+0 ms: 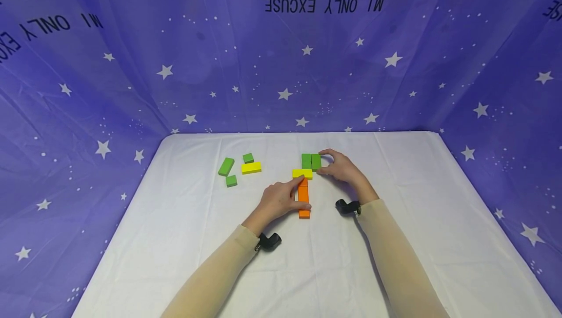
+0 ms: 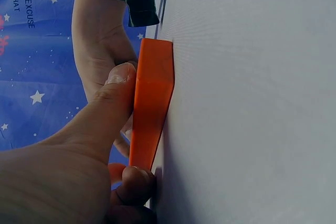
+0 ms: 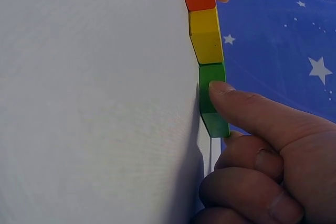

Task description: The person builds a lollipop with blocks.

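On my head feed, I had the left hand near the middle of the frame, thumb and forefinger gripping the orange block along its length, thumb on the near edge and forefinger reaching the crosswise yellow block above it. The right hand, right of centre, pinched the outer green block between thumb and finger; the inner green block lay alongside it, both just above the yellow. All of these rested on the white cloth. I took the step in hand to be squaring that outer piece against its neighbour while the left hand steadied the orange and yellow. The right wrist feed showed orange, yellow and green meeting in a run, and I judged the next move to call for a light sideways nudge, then a release that would not drag the green askew. Left of centre in the head view, a long green piece, two small green pieces and a yellow bar lay apart from the arrangement, held by neither hand; I reckoned they could be fetched once the pair sat true.
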Motion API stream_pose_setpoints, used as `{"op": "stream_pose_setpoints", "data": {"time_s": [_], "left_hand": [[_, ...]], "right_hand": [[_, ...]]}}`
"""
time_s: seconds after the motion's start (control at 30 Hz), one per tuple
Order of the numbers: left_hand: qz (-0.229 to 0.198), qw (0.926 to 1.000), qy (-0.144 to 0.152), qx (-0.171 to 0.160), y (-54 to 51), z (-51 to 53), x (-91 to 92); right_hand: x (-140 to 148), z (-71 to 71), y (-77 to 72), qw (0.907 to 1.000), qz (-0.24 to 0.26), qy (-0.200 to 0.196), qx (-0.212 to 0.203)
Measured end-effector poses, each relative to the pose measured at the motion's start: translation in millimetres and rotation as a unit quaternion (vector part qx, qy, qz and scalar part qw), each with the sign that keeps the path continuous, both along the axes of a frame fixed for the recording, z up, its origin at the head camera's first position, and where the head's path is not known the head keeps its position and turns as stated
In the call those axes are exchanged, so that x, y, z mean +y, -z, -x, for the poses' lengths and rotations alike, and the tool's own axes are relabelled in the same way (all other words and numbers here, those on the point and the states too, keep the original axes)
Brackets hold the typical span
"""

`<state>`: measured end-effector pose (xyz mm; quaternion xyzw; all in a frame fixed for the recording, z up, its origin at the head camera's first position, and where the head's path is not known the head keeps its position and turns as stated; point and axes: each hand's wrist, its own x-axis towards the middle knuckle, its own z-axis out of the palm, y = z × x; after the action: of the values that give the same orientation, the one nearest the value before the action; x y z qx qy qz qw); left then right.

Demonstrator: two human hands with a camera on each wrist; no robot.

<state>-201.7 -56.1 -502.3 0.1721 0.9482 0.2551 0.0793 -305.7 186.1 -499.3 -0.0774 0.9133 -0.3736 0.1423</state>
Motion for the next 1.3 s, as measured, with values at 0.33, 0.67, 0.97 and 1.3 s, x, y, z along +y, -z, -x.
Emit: {"op": "stream_pose_setpoints", "data": {"time_s": [0.33,0.67,0.97,1.3], "left_hand": [[0.004,1.0,0.0,0.002,0.2,0.2,-0.1],[0.001,1.0,0.001,0.003,-0.7,-0.1,-0.3],[-0.004,1.0,0.003,0.004,0.2,-0.1,0.2],[-0.008,0.9999,-0.006,0.001,0.7,0.0,-0.7]], "right_hand": [[-2.5,-2.3,-3.1,1.0,-0.002,0.001,-0.004],[-2.8,-1.2,-3.2,0.9995,0.015,0.004,-0.026],[-3.5,-12.1,-1.0,0.9986,-0.032,-0.023,0.037],[-9.6,-37.5,-0.4,0.9958,-0.053,-0.06,0.045]]}}
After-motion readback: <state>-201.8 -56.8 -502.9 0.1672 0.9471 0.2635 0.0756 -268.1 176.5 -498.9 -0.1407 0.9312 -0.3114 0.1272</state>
